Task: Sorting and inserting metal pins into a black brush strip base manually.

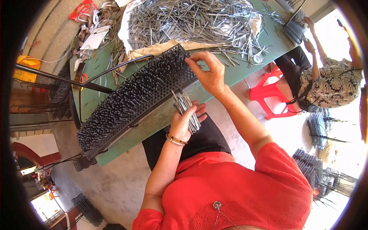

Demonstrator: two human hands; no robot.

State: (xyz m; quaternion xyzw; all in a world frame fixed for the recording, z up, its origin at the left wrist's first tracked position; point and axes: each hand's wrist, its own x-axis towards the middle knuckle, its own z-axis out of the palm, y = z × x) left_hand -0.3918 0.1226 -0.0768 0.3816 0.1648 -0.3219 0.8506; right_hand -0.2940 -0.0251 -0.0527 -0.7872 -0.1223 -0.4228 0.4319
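Note:
A long black rack (126, 103) lies slantwise along the table's near edge, densely filled with thin dark upright rods. Near its lower edge, a strip of small holes shows bare. My left hand (181, 124), palm up, is closed around a bundle of thin grey metal rods (184, 109) just in front of the rack. At the rack's right end is my right hand (211, 74), thumb and forefinger pinched together against the rods there. Whatever lies between those fingertips is too small to make out.
Loose metal rods (184, 23) are heaped on brown paper across the green table (241, 71). Black metal bars (65, 79) reach in from the left. On the right, another person (326, 82) handles a rack (296, 30) beside a red stool (264, 92). More racks (87, 209) stand on the floor.

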